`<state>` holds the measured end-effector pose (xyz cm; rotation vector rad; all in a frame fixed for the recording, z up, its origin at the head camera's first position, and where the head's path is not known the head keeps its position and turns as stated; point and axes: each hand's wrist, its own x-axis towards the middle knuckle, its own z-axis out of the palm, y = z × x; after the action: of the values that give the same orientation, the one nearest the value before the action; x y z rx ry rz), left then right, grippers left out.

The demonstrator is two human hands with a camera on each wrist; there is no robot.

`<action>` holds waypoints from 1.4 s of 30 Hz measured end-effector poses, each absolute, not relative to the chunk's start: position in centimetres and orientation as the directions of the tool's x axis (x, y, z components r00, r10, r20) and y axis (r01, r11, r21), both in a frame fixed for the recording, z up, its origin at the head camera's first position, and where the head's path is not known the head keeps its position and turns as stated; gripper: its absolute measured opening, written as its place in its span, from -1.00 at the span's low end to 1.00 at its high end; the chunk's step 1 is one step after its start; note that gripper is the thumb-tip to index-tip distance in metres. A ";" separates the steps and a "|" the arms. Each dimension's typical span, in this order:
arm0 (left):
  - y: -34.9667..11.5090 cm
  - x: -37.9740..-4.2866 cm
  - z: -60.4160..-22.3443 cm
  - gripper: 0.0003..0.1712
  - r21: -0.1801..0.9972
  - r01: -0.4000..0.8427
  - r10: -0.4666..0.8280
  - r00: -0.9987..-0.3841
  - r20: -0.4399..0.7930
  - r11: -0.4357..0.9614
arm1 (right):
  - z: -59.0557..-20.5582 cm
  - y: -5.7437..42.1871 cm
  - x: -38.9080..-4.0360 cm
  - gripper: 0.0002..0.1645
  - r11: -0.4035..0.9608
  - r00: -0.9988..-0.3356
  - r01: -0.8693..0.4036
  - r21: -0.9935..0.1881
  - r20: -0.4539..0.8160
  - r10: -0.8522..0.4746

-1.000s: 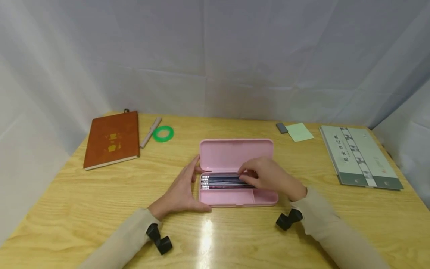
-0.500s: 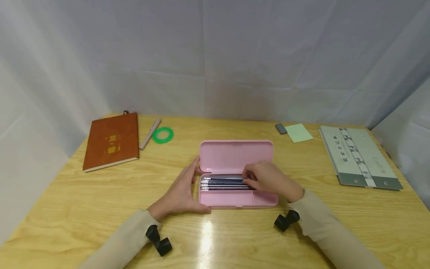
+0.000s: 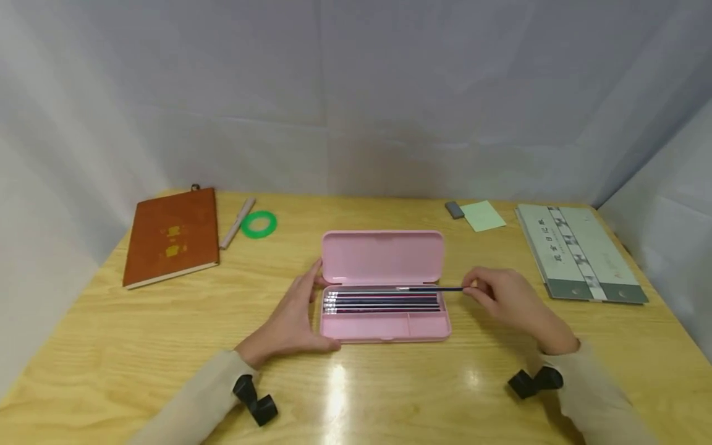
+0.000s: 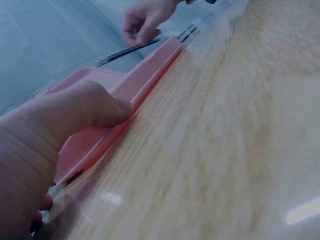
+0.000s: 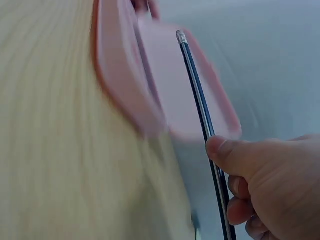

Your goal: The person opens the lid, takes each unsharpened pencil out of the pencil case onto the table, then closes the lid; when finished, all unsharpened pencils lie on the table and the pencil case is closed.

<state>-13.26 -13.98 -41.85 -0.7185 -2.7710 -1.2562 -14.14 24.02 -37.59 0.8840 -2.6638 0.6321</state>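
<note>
A pink pencil case (image 3: pixel 384 256) lies with its lid raised, several pencils (image 3: pixel 384 302) side by side in its back compartment. My left hand (image 3: pixel 287 318) holds the case around its left end. In the left wrist view, the thumb (image 4: pixel 107 107) presses on the front wall. Off the case's right end, my right hand (image 3: pixel 508 303) pinches a dark striped pencil (image 5: pixel 200 100) between thumb and fingers. That pencil's silver eraser end points left, over the back of the case. The front compartments (image 3: pixel 367 326) hold nothing visible.
At the back left lie a brown notebook (image 3: pixel 172 238), a pale pen (image 3: pixel 238 224) and a green tape roll (image 3: pixel 258 235). Behind the case to the right are a grey eraser (image 3: pixel 454 210) and light green sticky notes (image 3: pixel 484 216). A grey-green account book (image 3: pixel 578 253) lies far right.
My right hand has moved right, out of the case, drawing one pencil up and away from the others. The left hand stays at the case's left end.
</note>
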 end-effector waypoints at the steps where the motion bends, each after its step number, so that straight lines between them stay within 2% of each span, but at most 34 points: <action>1: -14.0 -13.3 -41.8 0.67 0.706 0.416 0.403 -0.893 0.199 0.573 | -37.9 25.3 -13.8 -0.85 0.732 -0.787 -0.603 -0.317 0.382 -0.484; 5: -14.1 -13.2 -41.9 0.67 0.707 0.421 0.411 -0.890 0.199 0.569 | -38.9 29.9 -12.2 -0.85 0.793 -0.839 -0.522 -0.314 0.356 -0.411; 9: -14.4 -13.3 -41.8 0.66 0.709 0.416 0.405 -0.893 0.199 0.570 | -39.6 31.8 -11.7 -0.84 0.829 -0.861 -0.484 -0.281 0.319 -0.395; 18: -15.0 -13.3 -41.8 0.66 0.702 0.419 0.407 -0.892 0.198 0.576 | -39.2 27.7 -13.9 -0.92 0.832 -0.886 -0.462 -0.306 0.193 -0.421; 22: -15.2 -13.4 -41.7 0.66 0.698 0.415 0.402 -0.894 0.195 0.583 | -39.0 24.6 -15.2 -0.85 0.796 -0.865 -0.501 -0.339 0.215 -0.453; 29: -14.9 -13.4 -41.9 0.65 0.707 0.424 0.417 -0.887 0.199 0.565 | -39.2 19.2 -15.7 -0.85 0.669 -0.767 -0.641 -0.376 0.285 -0.574; 35: -14.3 -13.2 -42.1 0.65 0.713 0.418 0.415 -0.889 0.193 0.563 | -38.5 16.6 -15.8 -0.85 0.639 -0.728 -0.681 -0.359 0.235 -0.644; 42: -14.3 -13.4 -41.9 0.65 0.690 0.434 0.422 -0.884 0.201 0.580 | -38.1 15.2 -16.4 -0.82 0.638 -0.722 -0.675 -0.371 0.153 -0.674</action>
<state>-13.38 -14.26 -41.94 -0.7529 -2.7788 -1.2199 -16.40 15.15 -38.09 1.1705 -2.8431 0.6432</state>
